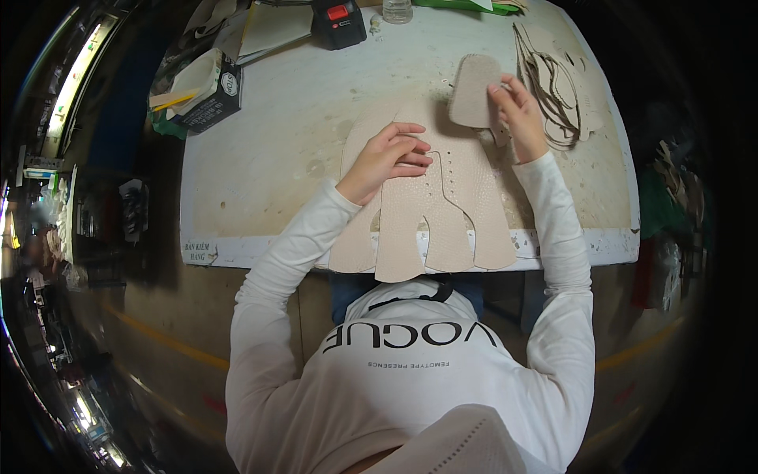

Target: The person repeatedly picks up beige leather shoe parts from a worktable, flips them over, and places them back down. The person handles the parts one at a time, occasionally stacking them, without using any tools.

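Two large beige leather cut pieces [442, 213] lie flat on the worn white table [276, 150], their lower flaps hanging over the near edge. My left hand [387, 158] rests palm down on the upper left part of them, fingers spread. My right hand [517, 110] pinches the right edge of a smaller rounded beige piece [472, 93], which stands tilted up off the table just beyond the large pieces.
A pile of thin beige leather strips and offcuts [557, 83] lies at the right. At the far edge sit a black device with a red button [339, 22], a clear bottle [397, 9], papers [272, 28] and a black box holding papers [205, 95] at the far left.
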`<state>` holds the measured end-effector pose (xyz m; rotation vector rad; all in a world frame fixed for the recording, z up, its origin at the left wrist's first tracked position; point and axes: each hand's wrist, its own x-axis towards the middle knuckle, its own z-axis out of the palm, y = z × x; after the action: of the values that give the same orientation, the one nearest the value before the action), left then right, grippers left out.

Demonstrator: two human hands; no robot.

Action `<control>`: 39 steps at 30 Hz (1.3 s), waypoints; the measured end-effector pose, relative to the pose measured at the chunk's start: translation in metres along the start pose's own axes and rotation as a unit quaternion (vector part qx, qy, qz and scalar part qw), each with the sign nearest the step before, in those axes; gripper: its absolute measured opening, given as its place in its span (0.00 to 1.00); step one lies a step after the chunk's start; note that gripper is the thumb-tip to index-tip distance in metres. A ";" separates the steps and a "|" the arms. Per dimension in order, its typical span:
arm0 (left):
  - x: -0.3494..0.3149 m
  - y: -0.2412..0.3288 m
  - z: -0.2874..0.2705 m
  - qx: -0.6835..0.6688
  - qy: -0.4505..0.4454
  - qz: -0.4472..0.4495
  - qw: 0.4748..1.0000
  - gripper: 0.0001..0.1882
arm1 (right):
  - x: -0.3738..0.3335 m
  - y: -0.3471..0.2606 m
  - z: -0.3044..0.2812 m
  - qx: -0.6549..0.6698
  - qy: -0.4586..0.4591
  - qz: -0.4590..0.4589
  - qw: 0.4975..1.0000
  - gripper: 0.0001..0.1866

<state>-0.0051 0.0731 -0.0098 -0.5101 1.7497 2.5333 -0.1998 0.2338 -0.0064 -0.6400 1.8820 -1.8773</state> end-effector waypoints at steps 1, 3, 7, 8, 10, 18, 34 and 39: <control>0.001 0.000 -0.001 0.007 -0.001 -0.003 1.000 0.16 | 0.009 0.001 -0.009 -0.008 0.013 -0.041 0.999 0.14; 0.001 0.000 -0.002 0.021 -0.005 -0.013 1.000 0.15 | 0.025 0.005 -0.024 -0.069 0.010 -0.083 0.994 0.15; 0.001 -0.001 -0.002 0.033 0.002 -0.014 0.999 0.13 | 0.026 0.022 -0.030 -0.355 0.017 -0.118 0.927 0.15; 0.001 -0.001 -0.002 0.034 0.001 -0.015 0.999 0.13 | 0.025 0.023 -0.028 -0.414 0.018 -0.168 0.894 0.16; 0.000 -0.001 -0.002 0.038 0.000 -0.011 0.999 0.12 | 0.022 0.024 -0.025 -0.500 0.026 -0.211 0.840 0.17; 0.000 0.000 -0.002 0.043 -0.001 -0.025 0.999 0.13 | 0.009 0.024 -0.013 -0.538 0.035 -0.201 0.818 0.34; -0.088 0.045 0.058 0.109 -0.420 0.177 0.884 0.10 | 0.008 0.015 -0.004 -0.471 0.052 -0.301 0.828 0.25; -0.131 0.051 0.104 -0.130 -0.520 0.304 0.788 0.07 | -0.001 0.010 0.014 -0.453 0.013 -0.349 0.821 0.19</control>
<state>0.0822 0.1709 0.1057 1.4235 1.1717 2.4644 -0.1917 0.2230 -0.0169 -1.8046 2.7798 -1.1409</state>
